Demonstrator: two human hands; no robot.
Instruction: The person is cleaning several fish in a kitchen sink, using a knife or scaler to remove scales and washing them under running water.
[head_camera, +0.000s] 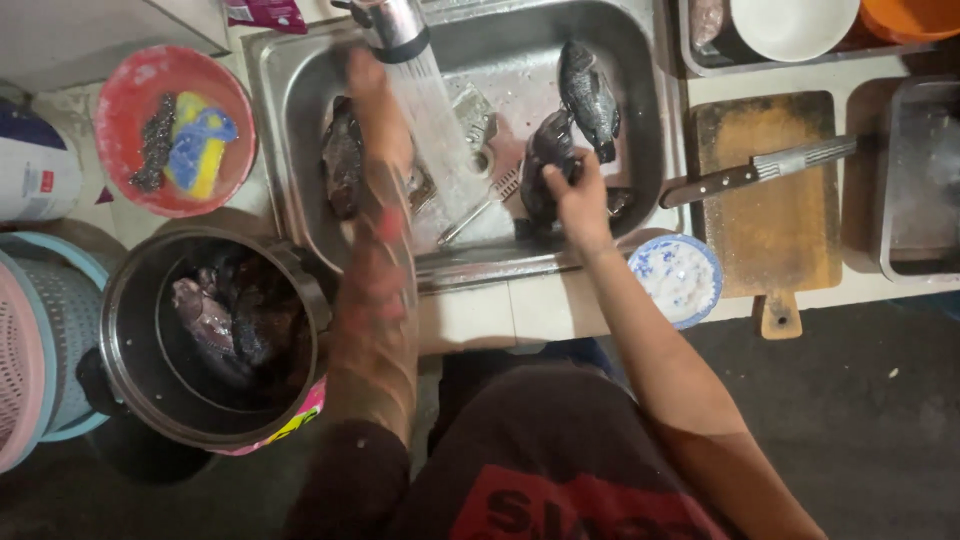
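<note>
Steel sink (300, 90): right hand (575, 195) grips dark fish (545, 165); left hand (375, 110) under tap

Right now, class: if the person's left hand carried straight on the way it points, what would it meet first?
Probably the tap head: the left hand points up the sink towards it, beside the running water. Depth is unclear.

- Light is dim and warm, falling from above; the far part of the scene is brightest.
- Pale glare sits on the steel sink basin (640, 60) rim.
- The left hand (375, 100) and forearm are smeared by motion blur.
- The near dark floor (860, 420) lies in deep shadow.
- Edges bow slightly, wide-angle.
</note>
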